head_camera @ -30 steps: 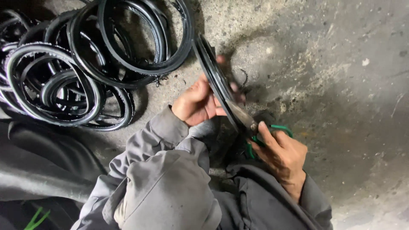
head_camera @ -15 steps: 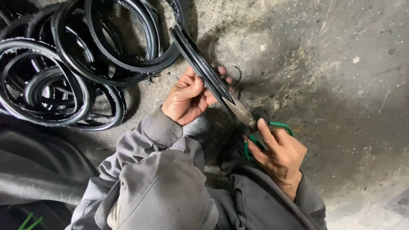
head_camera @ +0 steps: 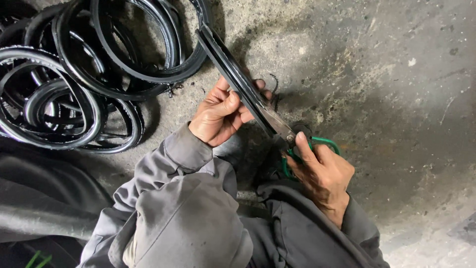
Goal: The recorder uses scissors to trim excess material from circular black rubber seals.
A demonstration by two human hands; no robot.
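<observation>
A big heap of black rubber rings (head_camera: 74, 74) is lying on the stained concrete floor (head_camera: 396, 99), well out beyond the left hand's fingers, up and to the left in the head view, with one loop of it reaching close behind the far tip of the work. Nearer in, grey sleeves (head_camera: 183, 208) are filling the bottom of the view. The piece being worked is a long black rubber strip (head_camera: 230, 69), and its long axis is running on a slant, from up-left and far from the person down to the right and near. The left hand (head_camera: 218, 114) is wrapping round the middle of that strip, thumb lying across the near face and fingers (head_camera: 260, 89) curling over the far edge, so it is closed firmly on it. The right hand (head_camera: 322, 171) is sitting at the lower end of the same line, closed through the green handles of a pair of scissors (head_camera: 292, 136), forefinger stretching up along the pivot. The metal blades are lying along the strip, pointing up-left toward the left hand's fingers and stopping just short of them; how far apart the blades are standing is not clear. The strip is thus passing straight from one hand's fingers to the other's, with the left hand nearer its middle. A few black scraps (head_camera: 275, 94) are lying just beyond the left fingertips.
</observation>
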